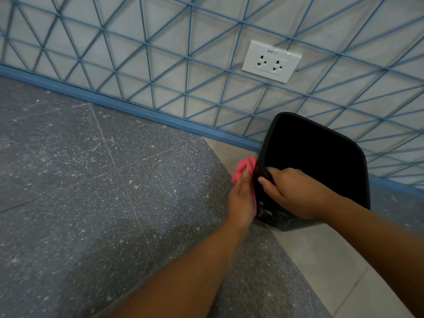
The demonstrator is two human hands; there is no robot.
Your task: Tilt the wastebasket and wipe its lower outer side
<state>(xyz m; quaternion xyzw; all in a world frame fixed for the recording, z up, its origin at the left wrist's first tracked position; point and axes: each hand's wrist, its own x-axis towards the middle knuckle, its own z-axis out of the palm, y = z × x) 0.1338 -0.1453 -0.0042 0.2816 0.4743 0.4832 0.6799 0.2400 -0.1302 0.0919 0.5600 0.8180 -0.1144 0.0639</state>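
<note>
Two bare forearms are being extended forward from the bottom edge, over a dark speckled floor crossed by thin pale joint lines.

The left hand is being held flat against the left outer side of a black bin, fingers straight and pointing away. A pink cloth is being pressed between this palm and the bin wall; a bunched part of it is showing beyond the fingertips, and a thin pink edge is showing along the palm. Whether the thumb is curled round the cloth cannot be told.

The right hand is being closed over the near rim of the bin, thumb on the outside and fingers hooked over the edge into the dark inside. The rim is being gripped firmly.

The bin is being kept on a pale strip of tile running beside the speckled floor, tilted so that its open mouth is facing the camera. Nothing inside can be made out; it is all black. Glossy reflections are showing low on its near side.

Just behind the bin a blue skirting strip is running along the foot of a wall patterned with blue crossing lines on white. Higher up, a white double socket is being seen, marked with small lettering.
</note>
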